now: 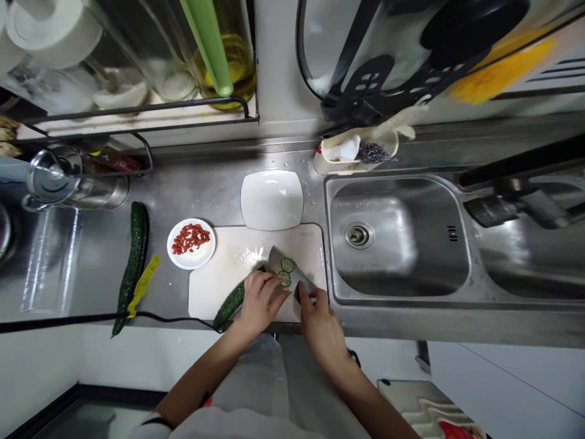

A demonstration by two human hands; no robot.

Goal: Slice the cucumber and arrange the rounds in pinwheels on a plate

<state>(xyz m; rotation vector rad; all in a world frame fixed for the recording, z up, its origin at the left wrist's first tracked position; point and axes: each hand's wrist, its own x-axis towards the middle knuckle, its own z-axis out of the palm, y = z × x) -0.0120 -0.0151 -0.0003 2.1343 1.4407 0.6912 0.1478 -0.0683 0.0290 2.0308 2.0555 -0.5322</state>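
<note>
On the left of the metal bench, a whole cucumber lies lengthwise beside a yellow strip. Next comes a white dish of small red pieces, close by the corner of a white cutting board. A second cucumber lies slantwise on the board's near part, partly hidden by the left hand, whose bent fingers reach to the slices; whether they pinch one, I cannot tell. A glossy white plate sits at the board's far edge. Round green-rimmed slices cling to the flat of a knife, its handle gripped by the right hand. Farther right is a steel sink, then a dark faucet.
</note>
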